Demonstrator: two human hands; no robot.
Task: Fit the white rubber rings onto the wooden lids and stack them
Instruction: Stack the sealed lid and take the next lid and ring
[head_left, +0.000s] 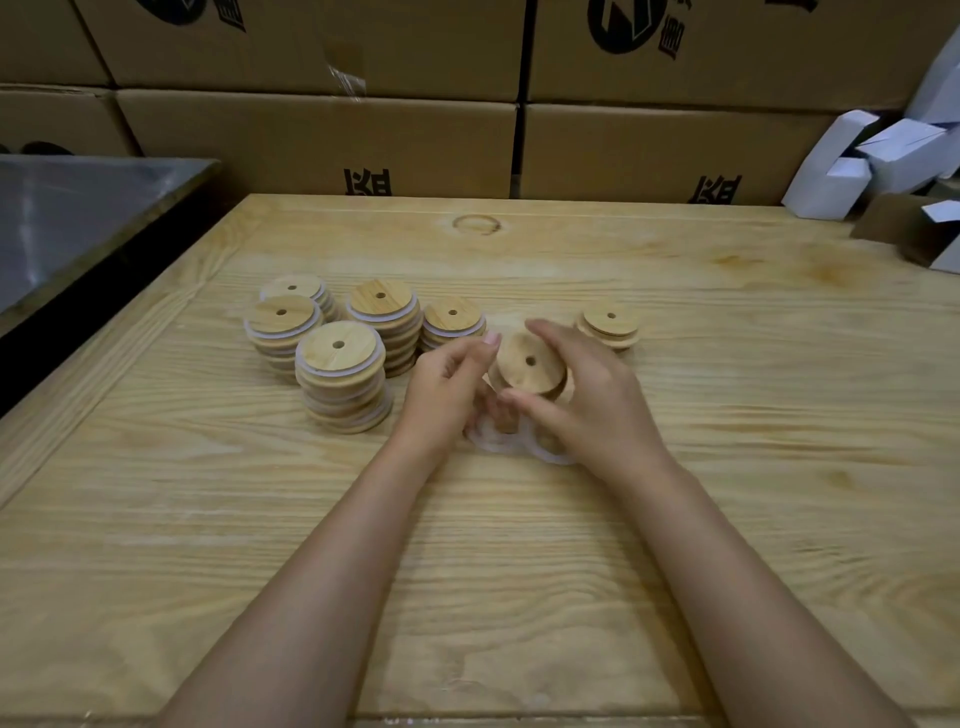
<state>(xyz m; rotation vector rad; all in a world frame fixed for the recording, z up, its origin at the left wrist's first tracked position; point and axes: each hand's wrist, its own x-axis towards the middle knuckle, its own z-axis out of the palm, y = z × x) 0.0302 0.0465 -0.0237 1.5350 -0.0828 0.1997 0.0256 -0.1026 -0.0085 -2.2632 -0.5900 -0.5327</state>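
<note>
A round wooden lid (527, 366) with a centre hole is held tilted above the table between both hands. My right hand (592, 400) grips its right side and near edge. My left hand (449, 392) pinches its left edge. Loose white rubber rings (511, 444) lie on the table under my hands, partly hidden. Several stacks of lids fitted with white rings stand to the left: the nearest (343, 376), one behind it (384, 322), two at the far left (283, 327), and a shorter one (452, 322). A low stack of bare lids (609, 327) sits to the right.
The wooden table (727, 493) ends at its left edge beside a grey sheet-covered surface (78, 218). Cardboard boxes (363, 140) form a wall behind the table. Small white cartons (883, 156) and a brown box (904, 228) crowd the far right corner.
</note>
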